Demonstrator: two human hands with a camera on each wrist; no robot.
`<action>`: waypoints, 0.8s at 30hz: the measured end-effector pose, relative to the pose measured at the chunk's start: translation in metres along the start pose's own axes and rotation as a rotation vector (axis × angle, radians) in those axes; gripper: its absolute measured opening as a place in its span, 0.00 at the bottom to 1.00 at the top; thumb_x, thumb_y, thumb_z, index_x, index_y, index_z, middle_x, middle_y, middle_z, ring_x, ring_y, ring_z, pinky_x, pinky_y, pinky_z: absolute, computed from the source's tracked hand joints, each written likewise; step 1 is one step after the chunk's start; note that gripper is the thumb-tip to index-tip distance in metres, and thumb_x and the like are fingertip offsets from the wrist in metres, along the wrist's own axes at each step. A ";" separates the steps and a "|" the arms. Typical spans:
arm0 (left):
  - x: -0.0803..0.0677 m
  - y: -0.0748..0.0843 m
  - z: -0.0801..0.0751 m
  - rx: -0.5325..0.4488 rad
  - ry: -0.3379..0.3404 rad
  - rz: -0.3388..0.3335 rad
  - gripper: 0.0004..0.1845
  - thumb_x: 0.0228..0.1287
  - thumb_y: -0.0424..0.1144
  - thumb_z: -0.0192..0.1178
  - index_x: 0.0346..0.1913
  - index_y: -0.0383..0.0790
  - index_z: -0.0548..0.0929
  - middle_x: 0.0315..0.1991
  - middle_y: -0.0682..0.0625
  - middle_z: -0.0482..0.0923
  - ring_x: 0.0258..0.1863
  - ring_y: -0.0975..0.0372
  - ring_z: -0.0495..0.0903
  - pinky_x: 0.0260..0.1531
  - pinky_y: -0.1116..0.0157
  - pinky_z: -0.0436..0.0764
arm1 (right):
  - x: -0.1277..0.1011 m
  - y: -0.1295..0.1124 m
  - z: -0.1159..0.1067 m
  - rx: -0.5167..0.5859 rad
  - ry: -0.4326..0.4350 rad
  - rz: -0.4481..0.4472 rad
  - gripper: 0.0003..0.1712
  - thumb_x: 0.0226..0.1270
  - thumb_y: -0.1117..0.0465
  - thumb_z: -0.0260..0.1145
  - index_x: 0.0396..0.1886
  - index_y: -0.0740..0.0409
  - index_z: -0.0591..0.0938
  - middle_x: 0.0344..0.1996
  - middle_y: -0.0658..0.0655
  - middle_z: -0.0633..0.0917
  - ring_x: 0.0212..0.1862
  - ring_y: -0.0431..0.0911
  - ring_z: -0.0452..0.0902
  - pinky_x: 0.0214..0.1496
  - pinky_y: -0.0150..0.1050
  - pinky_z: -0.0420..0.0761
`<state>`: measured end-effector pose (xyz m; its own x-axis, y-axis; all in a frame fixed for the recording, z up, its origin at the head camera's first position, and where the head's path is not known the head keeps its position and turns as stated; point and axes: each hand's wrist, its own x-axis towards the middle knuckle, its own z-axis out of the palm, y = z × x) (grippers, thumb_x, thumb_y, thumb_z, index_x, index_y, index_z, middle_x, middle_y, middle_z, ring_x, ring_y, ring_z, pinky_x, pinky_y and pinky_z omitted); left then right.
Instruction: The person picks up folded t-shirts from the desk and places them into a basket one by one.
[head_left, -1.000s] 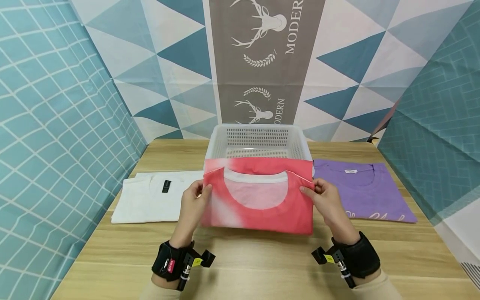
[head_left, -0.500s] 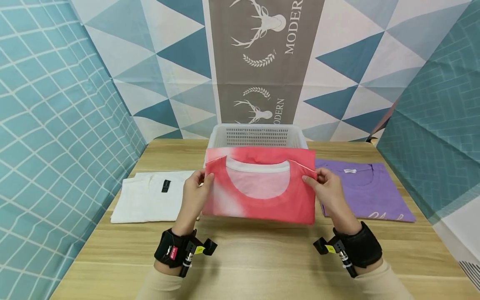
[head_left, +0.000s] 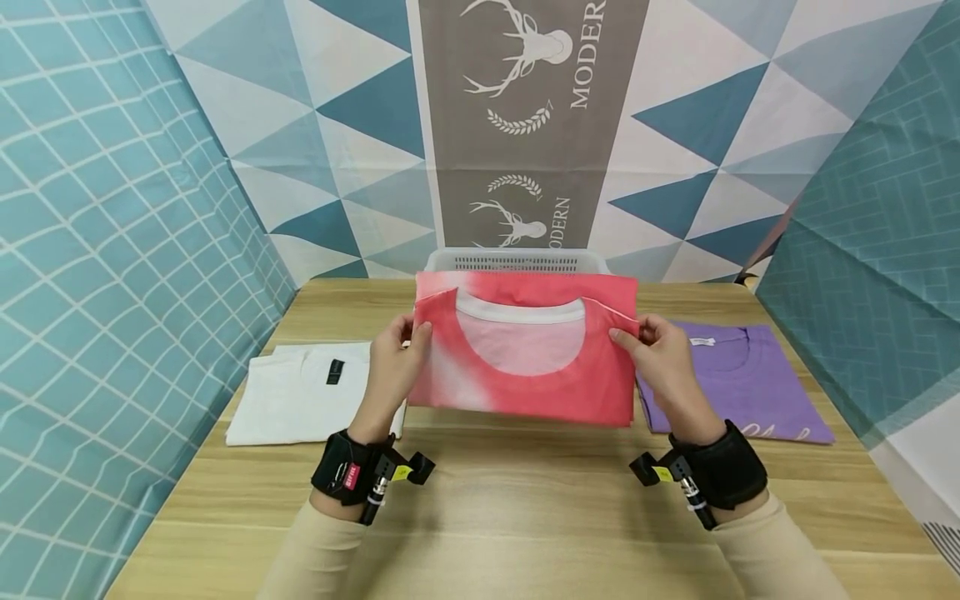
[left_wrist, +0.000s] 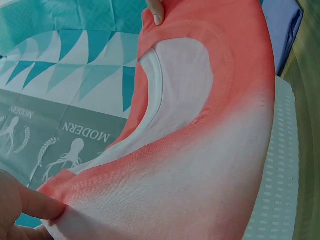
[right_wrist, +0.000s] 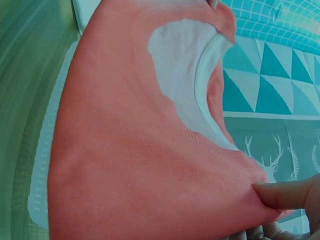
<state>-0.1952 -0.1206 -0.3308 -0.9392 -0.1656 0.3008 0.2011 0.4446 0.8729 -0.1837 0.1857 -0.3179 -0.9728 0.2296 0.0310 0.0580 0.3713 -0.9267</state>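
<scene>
A folded red and white T-shirt (head_left: pixel 555 387) hangs in the air between my two hands, its wide neckline facing up and toward me. My left hand (head_left: pixel 396 354) pinches its left shoulder corner, thumb on top. At the opposite corner my right hand (head_left: pixel 660 354) pinches the cloth the same way. Behind the shirt stands a white plastic basket (head_left: pixel 517 261), mostly hidden by it in the head view. In the left wrist view the basket's slotted wall (left_wrist: pixel 277 165) shows below the shirt; the right wrist view shows its rim (right_wrist: pixel 42 180) too.
A folded white T-shirt (head_left: pixel 292 400) lies on the wooden table (head_left: pixel 510 517) at the left. On the right lies a folded purple T-shirt (head_left: pixel 750 392), partly behind my right hand. Patterned cloth walls (head_left: pixel 360 125) enclose the back and sides.
Both hands have raised the red and white T-shirt and moved it away from me, toward the basket. It now covers more of the basket. The white and purple shirts stay put.
</scene>
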 end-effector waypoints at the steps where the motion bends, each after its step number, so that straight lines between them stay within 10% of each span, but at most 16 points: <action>1: 0.001 0.000 0.000 0.006 0.003 0.021 0.12 0.68 0.33 0.55 0.47 0.26 0.79 0.39 0.33 0.81 0.42 0.49 0.80 0.36 0.71 0.73 | 0.002 -0.001 0.000 0.001 0.003 0.000 0.18 0.67 0.61 0.63 0.51 0.70 0.75 0.24 0.35 0.76 0.28 0.27 0.73 0.33 0.22 0.77; 24: 0.038 0.014 0.010 0.021 0.007 0.136 0.12 0.67 0.33 0.55 0.46 0.25 0.79 0.40 0.32 0.81 0.42 0.46 0.80 0.36 0.71 0.71 | 0.034 -0.024 -0.010 -0.048 0.022 -0.002 0.13 0.69 0.58 0.60 0.45 0.63 0.74 0.37 0.51 0.75 0.35 0.36 0.72 0.34 0.18 0.75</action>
<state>-0.2309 -0.1121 -0.3107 -0.9017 -0.1085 0.4184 0.3205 0.4817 0.8156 -0.2165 0.1932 -0.2907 -0.9678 0.2483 0.0416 0.0674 0.4147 -0.9075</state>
